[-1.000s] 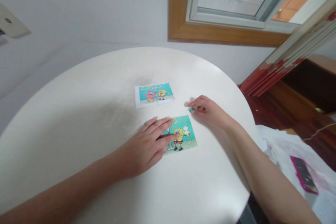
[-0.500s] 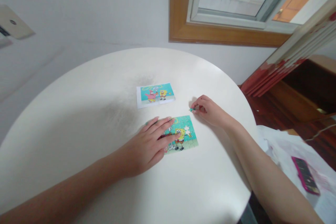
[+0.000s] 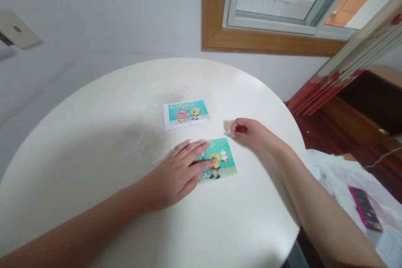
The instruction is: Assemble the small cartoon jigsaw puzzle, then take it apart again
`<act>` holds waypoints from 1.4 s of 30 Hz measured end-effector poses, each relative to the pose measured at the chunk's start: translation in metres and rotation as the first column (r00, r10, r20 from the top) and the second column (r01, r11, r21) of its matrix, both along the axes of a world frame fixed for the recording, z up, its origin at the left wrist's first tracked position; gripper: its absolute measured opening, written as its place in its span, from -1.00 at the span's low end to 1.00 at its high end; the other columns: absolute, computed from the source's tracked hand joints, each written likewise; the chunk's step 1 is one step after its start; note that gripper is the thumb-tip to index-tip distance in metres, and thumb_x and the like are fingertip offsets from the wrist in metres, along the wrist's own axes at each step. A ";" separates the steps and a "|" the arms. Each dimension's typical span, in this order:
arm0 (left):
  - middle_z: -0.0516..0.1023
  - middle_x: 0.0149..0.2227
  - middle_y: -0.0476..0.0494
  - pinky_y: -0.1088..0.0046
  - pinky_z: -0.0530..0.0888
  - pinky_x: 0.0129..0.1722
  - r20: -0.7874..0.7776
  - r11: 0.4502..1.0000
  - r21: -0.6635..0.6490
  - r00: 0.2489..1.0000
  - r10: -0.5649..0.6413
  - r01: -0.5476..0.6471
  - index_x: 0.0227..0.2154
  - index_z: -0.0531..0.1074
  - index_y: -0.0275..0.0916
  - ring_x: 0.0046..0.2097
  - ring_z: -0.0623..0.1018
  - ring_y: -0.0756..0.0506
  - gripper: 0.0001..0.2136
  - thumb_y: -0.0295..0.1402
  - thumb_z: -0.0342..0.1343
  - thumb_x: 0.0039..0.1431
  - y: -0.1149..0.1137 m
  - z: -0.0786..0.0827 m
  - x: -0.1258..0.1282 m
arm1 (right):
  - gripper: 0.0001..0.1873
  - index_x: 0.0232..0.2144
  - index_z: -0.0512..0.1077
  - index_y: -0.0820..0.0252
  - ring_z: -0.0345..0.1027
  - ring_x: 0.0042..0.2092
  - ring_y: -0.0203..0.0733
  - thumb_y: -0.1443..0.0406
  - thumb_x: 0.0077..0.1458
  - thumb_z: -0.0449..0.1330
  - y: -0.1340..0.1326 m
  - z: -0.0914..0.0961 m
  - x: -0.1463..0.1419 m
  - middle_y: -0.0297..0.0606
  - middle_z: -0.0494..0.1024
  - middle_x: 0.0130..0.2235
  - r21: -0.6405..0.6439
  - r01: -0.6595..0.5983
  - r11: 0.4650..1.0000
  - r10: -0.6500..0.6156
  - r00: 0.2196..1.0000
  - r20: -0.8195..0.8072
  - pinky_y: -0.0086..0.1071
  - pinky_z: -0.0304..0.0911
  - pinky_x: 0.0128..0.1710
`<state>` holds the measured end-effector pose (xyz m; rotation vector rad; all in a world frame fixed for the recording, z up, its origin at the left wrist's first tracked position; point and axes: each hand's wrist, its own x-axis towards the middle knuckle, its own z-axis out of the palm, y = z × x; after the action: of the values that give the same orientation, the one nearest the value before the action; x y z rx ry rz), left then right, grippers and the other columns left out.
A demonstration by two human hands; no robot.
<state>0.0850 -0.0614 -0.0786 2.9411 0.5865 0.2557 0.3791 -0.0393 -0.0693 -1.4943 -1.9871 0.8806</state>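
My left hand point(image 3: 182, 171) lies flat with fingers spread over the left part of a jigsaw puzzle point(image 3: 230, 161), hiding that side. The puzzle shows cartoon figures on turquoise, with a white gap near its upper right beside the yellow figure. Between thumb and fingertips, my right hand point(image 3: 248, 131) pinches a small turquoise puzzle piece point(image 3: 229, 134), just beyond the puzzle's top right corner. Behind the puzzle lies a picture card point(image 3: 188, 112) with the same cartoon scene and a white border.
Everything rests on a round white table point(image 3: 103, 150) with a grey smudged patch. A wall and a wood-framed window point(image 3: 276, 39) stand behind it. To the right, a phone in a pink case point(image 3: 366, 208) lies on white plastic, below a curtain point(image 3: 333, 77).
My right hand has shifted slightly down and toward me with the puzzle piece, its fingers curling more. My left hand has stayed in place on the puzzle.
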 end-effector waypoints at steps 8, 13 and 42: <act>0.06 0.36 -0.16 0.01 0.02 0.32 0.017 1.000 0.007 1.000 -0.001 0.001 0.24 0.19 -0.06 0.37 0.04 -0.22 -0.51 -0.47 -0.06 0.25 0.000 -0.004 -0.001 | -0.88 -0.32 0.44 0.22 0.31 -0.40 -0.33 0.27 0.10 0.18 -0.008 0.013 -0.004 -0.34 0.48 -0.43 -0.143 -0.112 0.983 0.066 0.955 -0.290 -0.41 0.23 -0.37; 0.11 0.34 -0.22 0.01 0.05 0.30 0.022 1.000 0.027 1.000 -0.007 0.007 0.23 0.20 -0.08 0.36 0.06 -0.23 -0.52 -0.47 -0.07 0.26 0.000 -0.005 -0.001 | -0.79 -0.26 0.55 0.22 0.40 -0.27 -0.28 0.24 0.13 0.18 -0.013 0.014 -0.010 -0.23 0.60 -0.27 -0.079 -0.231 0.970 0.209 0.953 -0.219 -0.36 0.29 -0.25; 0.09 0.35 -0.17 -0.01 0.03 0.31 0.020 1.000 -0.008 1.000 -0.007 0.007 0.23 0.21 -0.06 0.37 0.03 -0.23 -0.51 -0.47 -0.05 0.25 0.001 -0.004 0.000 | -0.90 -0.34 0.56 0.20 0.33 -0.33 -0.32 0.34 0.11 0.22 -0.015 0.012 -0.020 -0.28 0.49 -0.37 0.079 -0.381 0.921 0.382 0.924 0.000 -0.44 0.27 -0.33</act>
<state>0.0851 -0.0608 -0.0824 2.9289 0.5728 0.2807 0.3587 -0.0544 -0.0575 -1.0674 -2.3160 0.9499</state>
